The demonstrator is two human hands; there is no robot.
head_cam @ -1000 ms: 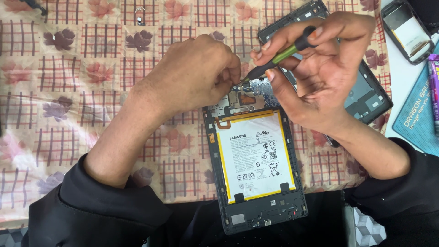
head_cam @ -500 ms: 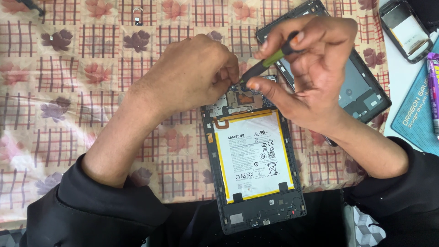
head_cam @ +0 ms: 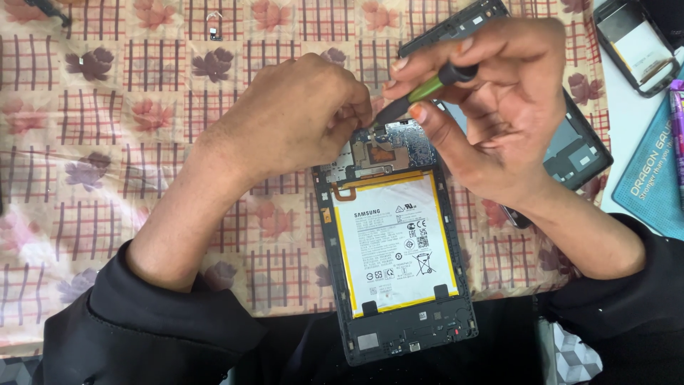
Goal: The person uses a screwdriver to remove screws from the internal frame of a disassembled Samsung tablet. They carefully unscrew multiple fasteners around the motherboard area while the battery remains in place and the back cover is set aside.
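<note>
The right hand [head_cam: 499, 107] pinches a green screwdriver [head_cam: 420, 93] in its fingers, tip down on the open tablet [head_cam: 395, 257] lying on the cloth surface [head_cam: 107, 142]. The left hand [head_cam: 292, 121] rests on the tablet's top edge, fingers curled together.

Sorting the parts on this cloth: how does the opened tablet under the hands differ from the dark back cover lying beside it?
The opened tablet lies straight, showing a white battery with yellow edges and a circuit board; the back cover lies slanted and shows a plain dark inside. Both hands work at the tablet: the left hand touches its top, the right hand holds a green-handled screwdriver. The cover is untouched. Both are dark-framed rectangles.
</note>
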